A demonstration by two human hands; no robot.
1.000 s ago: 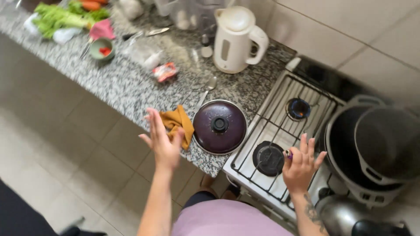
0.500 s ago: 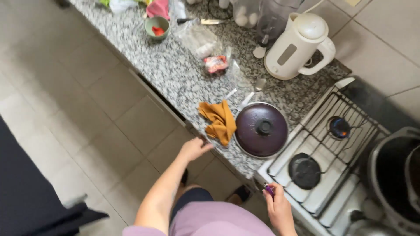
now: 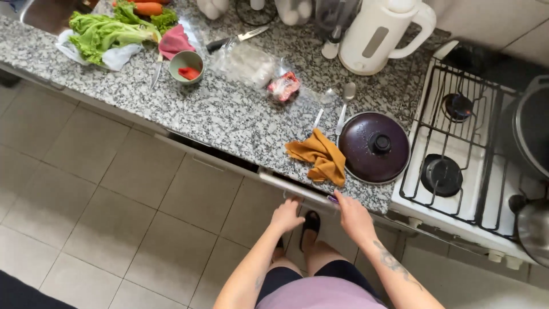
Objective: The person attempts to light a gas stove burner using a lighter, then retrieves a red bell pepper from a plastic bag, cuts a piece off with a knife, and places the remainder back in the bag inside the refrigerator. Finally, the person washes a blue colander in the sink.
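I'm resting both hands on the pale metal drawer handle [image 3: 300, 191] under the near edge of the speckled granite counter [image 3: 189, 111]. Left hand [image 3: 287, 215] curling fingers under it, right hand [image 3: 353, 216] w/ fingers grasping its right end. Handle's stiff, prob. smooth; best gripped mid-bar. Vs. half a sec ago: both hands are now at the drawer, below the mustard-yellow cloth [image 3: 320, 157].

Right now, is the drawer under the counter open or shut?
Slightly open: the drawer front stands out from the counter edge, a dark gap above it, both hands at it.
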